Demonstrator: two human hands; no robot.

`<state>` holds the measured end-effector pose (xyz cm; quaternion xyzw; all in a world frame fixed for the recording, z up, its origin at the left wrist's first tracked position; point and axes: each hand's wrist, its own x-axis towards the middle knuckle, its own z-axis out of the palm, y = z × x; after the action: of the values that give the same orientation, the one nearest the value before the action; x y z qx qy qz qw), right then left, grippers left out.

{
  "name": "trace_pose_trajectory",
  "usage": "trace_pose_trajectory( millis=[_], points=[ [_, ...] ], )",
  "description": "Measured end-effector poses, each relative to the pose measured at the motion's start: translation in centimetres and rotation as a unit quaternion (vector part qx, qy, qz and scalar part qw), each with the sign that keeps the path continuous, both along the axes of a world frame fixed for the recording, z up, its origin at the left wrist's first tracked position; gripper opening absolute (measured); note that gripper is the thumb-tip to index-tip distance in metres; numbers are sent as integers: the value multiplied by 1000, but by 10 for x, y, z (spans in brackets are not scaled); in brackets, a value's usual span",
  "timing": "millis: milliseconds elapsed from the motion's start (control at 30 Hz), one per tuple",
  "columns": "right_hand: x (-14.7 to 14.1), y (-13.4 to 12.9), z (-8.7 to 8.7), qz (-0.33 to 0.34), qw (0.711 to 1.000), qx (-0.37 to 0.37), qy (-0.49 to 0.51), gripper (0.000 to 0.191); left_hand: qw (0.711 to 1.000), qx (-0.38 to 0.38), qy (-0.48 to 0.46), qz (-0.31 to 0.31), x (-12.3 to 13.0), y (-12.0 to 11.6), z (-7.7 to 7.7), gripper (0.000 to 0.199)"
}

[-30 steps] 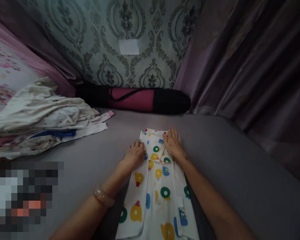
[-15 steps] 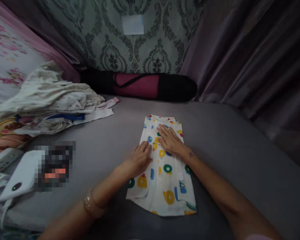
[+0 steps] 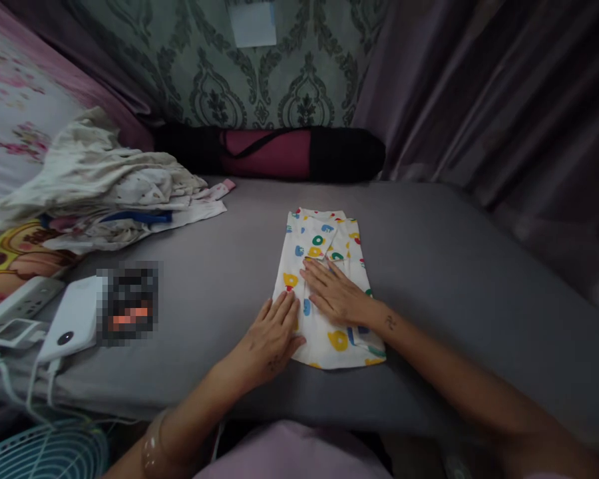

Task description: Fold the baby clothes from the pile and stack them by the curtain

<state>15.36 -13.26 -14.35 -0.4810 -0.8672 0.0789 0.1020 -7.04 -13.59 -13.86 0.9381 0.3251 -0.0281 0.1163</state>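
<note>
A white garment (image 3: 324,279) with yellow, green, blue and red prints lies folded into a long narrow shape on the grey sheet. My left hand (image 3: 272,336) rests flat on its lower left side, fingers stretched out and pointing up the cloth. Across the middle of the garment lies my right hand (image 3: 337,293), palm down with the fingers spread. Neither hand grips the cloth. Part of the garment's lower left edge is hidden under my left hand.
A heap of pale clothes (image 3: 124,183) lies at the left. Nearer are a power strip (image 3: 24,306), a white power bank (image 3: 74,319) with cables, and a blurred item. A black and pink long bag (image 3: 269,153) lies along the back wall. A blue fan grille (image 3: 44,452) shows bottom left.
Both hands have slid down the garment towards me and remain flat. The left side flap of the cloth now lies further under my left hand. The view has tilted down.
</note>
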Motion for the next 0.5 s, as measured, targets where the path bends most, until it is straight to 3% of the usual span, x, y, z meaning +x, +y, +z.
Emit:
trace_pose_trajectory(
  millis=[233, 367, 433, 500],
  points=[
    [-20, -47, 9, -13, 1000, -16, 4, 58, 999, 15, 4, -41, -23, -24, 0, 55],
    [-16, -67, 10, -42, 999, -25, 13, 59, 998, 21, -37, -52, -34, -21, 3, 57],
    [-4, -69, 7, -102, 995, -13, 14, 59, 995, 51, -82, -6, -31, -10, 2, 56],
    [13, -64, 2, -208, 977, 37, 7, 59, 988, 86, -118, 51, -20, 5, -1, 57]
  ],
)
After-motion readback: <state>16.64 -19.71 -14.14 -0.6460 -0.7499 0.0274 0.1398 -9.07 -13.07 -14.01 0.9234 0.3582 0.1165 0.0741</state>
